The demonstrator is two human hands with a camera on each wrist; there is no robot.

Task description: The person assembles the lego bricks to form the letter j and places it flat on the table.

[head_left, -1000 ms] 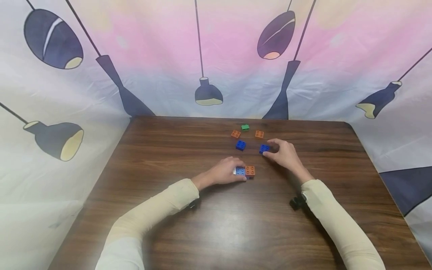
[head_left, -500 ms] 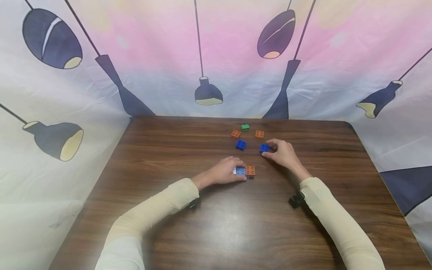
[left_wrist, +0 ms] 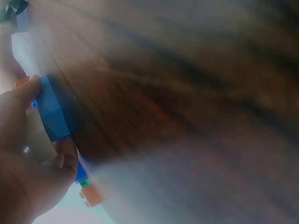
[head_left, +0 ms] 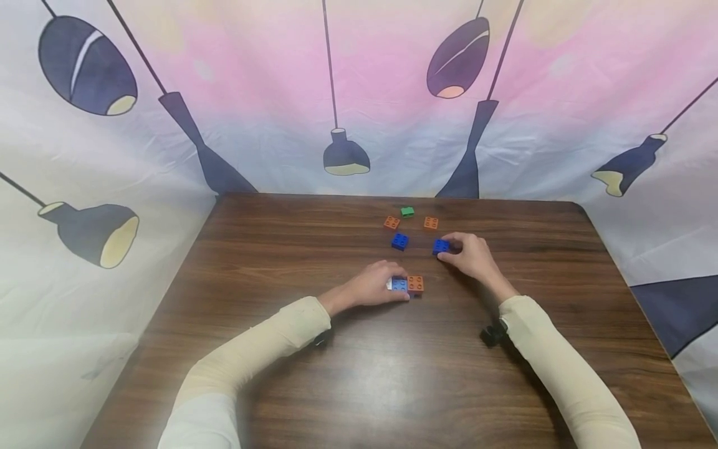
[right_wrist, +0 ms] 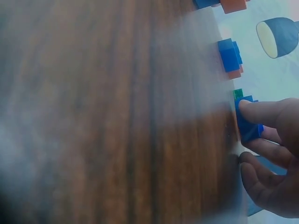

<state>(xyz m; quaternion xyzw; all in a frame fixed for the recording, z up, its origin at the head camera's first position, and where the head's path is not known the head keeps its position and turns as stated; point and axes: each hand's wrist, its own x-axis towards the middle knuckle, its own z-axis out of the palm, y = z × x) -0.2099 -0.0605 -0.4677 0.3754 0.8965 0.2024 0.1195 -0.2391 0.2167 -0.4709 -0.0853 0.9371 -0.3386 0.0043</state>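
Observation:
My left hand [head_left: 374,284] grips a light blue toy brick [head_left: 399,285] low on the table, thumb on its near side and fingers on the far side. An orange brick [head_left: 416,284] adjoins its right side, and something white shows at its left, partly under the hand. In the left wrist view the held blue brick [left_wrist: 53,112] sits between thumb and fingers. Farther back, my right hand [head_left: 472,254] pinches a dark blue brick [head_left: 440,247] at the tabletop. The right wrist view shows the thumb on one side of that dark blue brick [right_wrist: 247,122] and fingers on the other.
Left of the right hand lies another dark blue brick [head_left: 400,241]. Behind are two orange bricks, one left [head_left: 391,222] and one right [head_left: 430,222], and a green brick [head_left: 407,212]. The wooden table [head_left: 359,374] meets a printed cloth [head_left: 280,112] at its back edge.
The dark blue brick at my right hand has shifted very slightly to the right. My left hand and its bricks have stayed in place.

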